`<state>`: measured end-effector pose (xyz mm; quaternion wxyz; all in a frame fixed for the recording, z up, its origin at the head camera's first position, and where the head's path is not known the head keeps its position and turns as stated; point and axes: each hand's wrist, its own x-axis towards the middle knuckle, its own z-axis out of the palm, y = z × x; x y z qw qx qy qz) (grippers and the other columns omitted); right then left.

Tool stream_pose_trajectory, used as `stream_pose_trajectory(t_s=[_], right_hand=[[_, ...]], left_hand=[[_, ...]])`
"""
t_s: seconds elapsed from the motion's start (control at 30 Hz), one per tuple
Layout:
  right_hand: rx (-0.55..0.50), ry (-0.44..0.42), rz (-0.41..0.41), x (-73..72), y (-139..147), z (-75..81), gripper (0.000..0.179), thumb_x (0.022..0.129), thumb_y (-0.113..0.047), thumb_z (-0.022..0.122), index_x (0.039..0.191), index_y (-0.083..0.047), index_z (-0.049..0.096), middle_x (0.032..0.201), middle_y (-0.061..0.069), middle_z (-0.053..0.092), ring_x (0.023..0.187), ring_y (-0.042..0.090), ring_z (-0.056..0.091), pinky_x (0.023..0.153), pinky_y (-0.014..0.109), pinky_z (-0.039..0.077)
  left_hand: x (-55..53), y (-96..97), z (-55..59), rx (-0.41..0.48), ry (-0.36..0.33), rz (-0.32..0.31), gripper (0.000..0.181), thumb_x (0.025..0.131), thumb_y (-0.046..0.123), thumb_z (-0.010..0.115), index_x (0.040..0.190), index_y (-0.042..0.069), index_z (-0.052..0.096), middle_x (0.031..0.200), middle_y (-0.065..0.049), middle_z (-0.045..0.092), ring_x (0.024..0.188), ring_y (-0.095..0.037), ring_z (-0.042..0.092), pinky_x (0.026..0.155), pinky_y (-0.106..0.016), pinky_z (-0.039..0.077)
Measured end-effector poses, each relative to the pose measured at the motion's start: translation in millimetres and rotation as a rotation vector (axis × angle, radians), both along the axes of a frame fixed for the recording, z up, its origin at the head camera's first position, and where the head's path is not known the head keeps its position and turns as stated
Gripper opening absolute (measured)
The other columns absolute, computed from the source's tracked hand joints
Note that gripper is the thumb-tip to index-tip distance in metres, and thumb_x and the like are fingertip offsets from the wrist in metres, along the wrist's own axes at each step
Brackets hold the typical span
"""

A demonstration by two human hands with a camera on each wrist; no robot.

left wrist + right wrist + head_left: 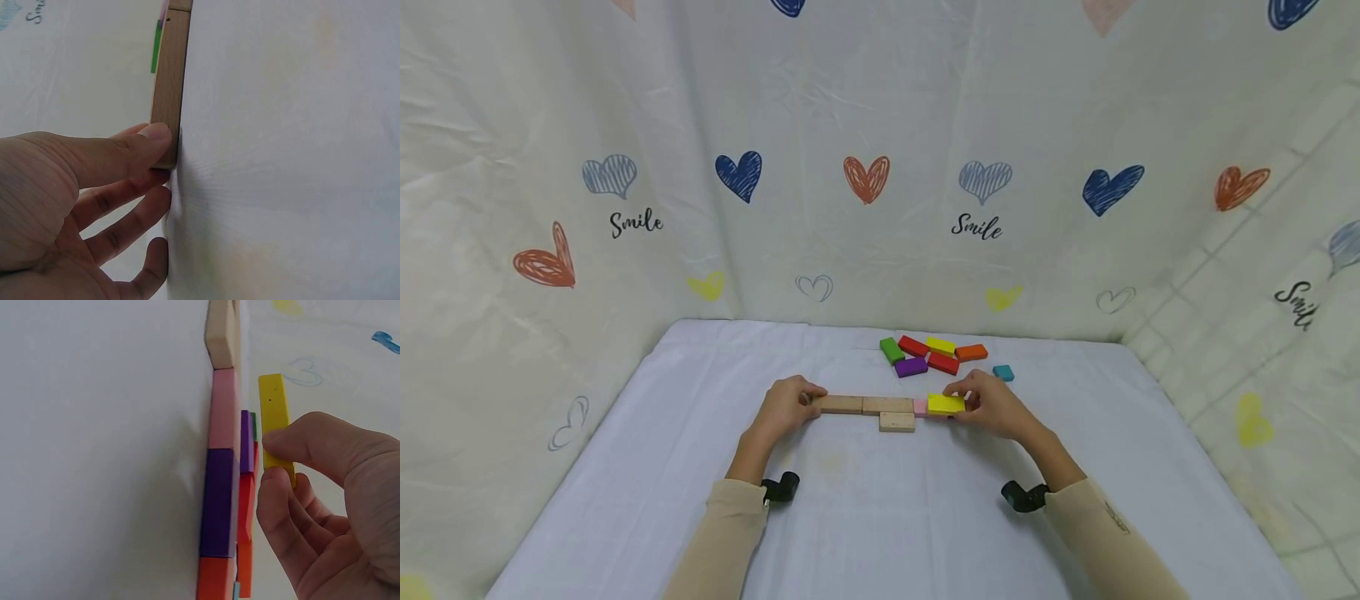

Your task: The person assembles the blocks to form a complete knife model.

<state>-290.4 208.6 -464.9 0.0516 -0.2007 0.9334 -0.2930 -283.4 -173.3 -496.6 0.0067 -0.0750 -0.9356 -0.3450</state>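
Head cam: R hand (996, 408) is nearer, pinching yellow block (946, 404) by its R end, so it lies L of that hand, long axis approx. parallel w/ the block row (887, 406); L hand (786, 406) pinches the row's far-L wooden block (841, 404). R wrist cam: yellow block's up above the row, apart from pink block (223, 412) & purple block (219, 503).

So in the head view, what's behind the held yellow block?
The yellow block covers part of the row, which can't be seen there; a pink block shows at its left. The right wrist view reveals a purple block and an orange block beyond the pink one.
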Motion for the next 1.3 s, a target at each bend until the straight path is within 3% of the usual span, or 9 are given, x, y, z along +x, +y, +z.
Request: stream_pose_trajectory(t_s=[0.33,0.6,1.3], right_hand=[[-0.012,-0.058,0.027,11.3,-3.3,-13.7,0.036,0.084,-0.009,0.083,0.118,-0.019,0.077,0.097,0.001,0.058,0.085,0.018,0.053,0.068,0.021,0.050],[0.021,-0.088,-0.005,15.5,-13.5,-15.6,0.035,0.084,-0.009,0.083,0.116,-0.019,0.077,0.096,0.001,0.056,0.084,0.017,0.053,0.070,0.021,0.050],[0.018,-0.069,-0.041,15.6,-15.8,-18.1,0.027,0.083,-0.010,0.083,0.109,-0.018,0.078,0.096,0.000,0.059,0.084,0.016,0.054,0.073,0.021,0.052]], left_hand=[[-0.4,-0.9,0.0,0.009,0.009,-0.009,0.029,0.082,0.005,0.083,0.111,0.012,0.080,0.098,-0.002,0.070,0.081,-0.014,0.060,0.067,-0.028,0.048],[0.4,-0.4,0.8,0.021,0.007,-0.005,0.030,0.082,0.005,0.083,0.111,0.012,0.080,0.098,-0.003,0.070,0.081,-0.014,0.060,0.067,-0.028,0.048],[2.9,0.9,3.8,0.022,-0.017,0.008,0.030,0.082,0.004,0.083,0.111,0.013,0.080,0.098,-0.003,0.069,0.082,-0.015,0.058,0.067,-0.028,0.046]])
